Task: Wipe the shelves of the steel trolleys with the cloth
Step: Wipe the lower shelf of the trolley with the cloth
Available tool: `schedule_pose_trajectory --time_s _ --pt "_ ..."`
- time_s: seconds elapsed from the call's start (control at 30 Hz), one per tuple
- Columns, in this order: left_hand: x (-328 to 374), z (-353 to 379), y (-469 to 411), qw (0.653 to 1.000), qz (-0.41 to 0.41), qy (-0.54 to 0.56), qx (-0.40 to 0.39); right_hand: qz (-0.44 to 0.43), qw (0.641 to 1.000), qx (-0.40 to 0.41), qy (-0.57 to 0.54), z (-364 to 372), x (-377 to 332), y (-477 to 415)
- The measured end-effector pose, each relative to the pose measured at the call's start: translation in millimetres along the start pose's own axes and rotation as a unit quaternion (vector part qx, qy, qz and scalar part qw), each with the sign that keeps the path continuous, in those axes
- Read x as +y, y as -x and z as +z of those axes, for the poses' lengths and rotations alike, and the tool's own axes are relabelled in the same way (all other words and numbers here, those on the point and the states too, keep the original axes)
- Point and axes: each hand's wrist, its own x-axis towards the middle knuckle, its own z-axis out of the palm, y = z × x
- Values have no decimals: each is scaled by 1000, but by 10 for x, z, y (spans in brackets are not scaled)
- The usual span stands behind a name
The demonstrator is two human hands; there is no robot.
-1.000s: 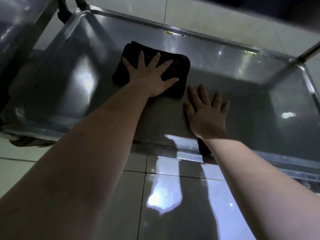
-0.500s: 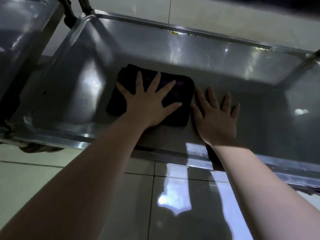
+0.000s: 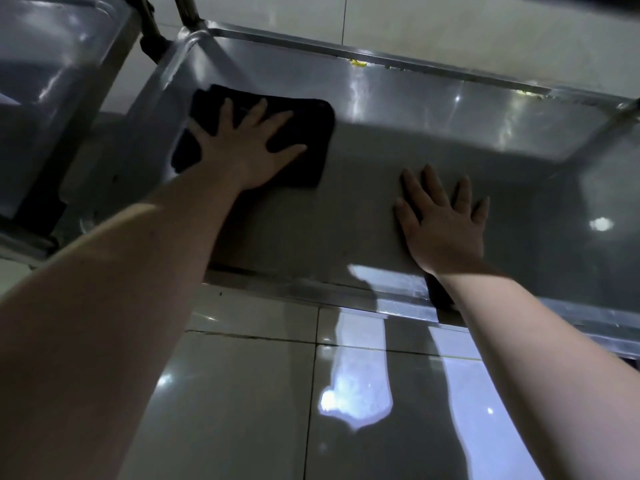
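View: head camera, looking down past both bare forearms.
Trolley shelf [image 3: 363,209]: a shallow steel tray with a raised rim on all sides. It is dull grey in the middle and shiny along the far wall.
Contents of the shelf: one dark cloth [image 3: 318,126] and the person's two hands.
Cloth position: folded into a rough rectangle and lying flat on the shelf floor, in the far left part close to the left corner. It is well apart from the near rim [image 3: 329,292].
Left hand [image 3: 249,147]: palm down on top of the cloth, fingers straight and spread wide, pressing it flat against the steel. Cloth shows on every side of the hand.
Right hand [image 3: 443,230]: palm down on bare steel, fingers straight and slightly apart, holding nothing. It rests towards the near right of the shelf, well apart from the cloth, with its wrist crossing the near rim.
Far rim [image 3: 433,69]: a small yellow scrap [image 3: 358,63] sits on it, with more yellowish flecks further right.
Corner posts [image 3: 188,12]: steel uprights rise from the shelf's far left corner.
Second trolley shelf [image 3: 52,81]: another steel tray just beside the first, on the left. Only part of it is in view, and nothing shows inside that part.
Floor [image 3: 242,393]: glossy pale tiles below the near rim, with a bright light reflection [image 3: 353,400].
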Motion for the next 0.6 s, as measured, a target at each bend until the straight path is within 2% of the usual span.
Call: schedule_pose_trajectory --time_s 0.13,0.4,0.5,0.6 --pt "-83 -17 -37 999 -45 -11 -12 4 1000 0 5 7 -52 16" --pt "1080 168 185 996 82 -14 10 2 1000 11 12 15 -31 23" --pt "773 147 166 995 94 -4 26 -3 1000 14 4 12 -4 13" --pt "111 50 154 999 41 -18 23 -4 1000 14 2 16 -18 18"
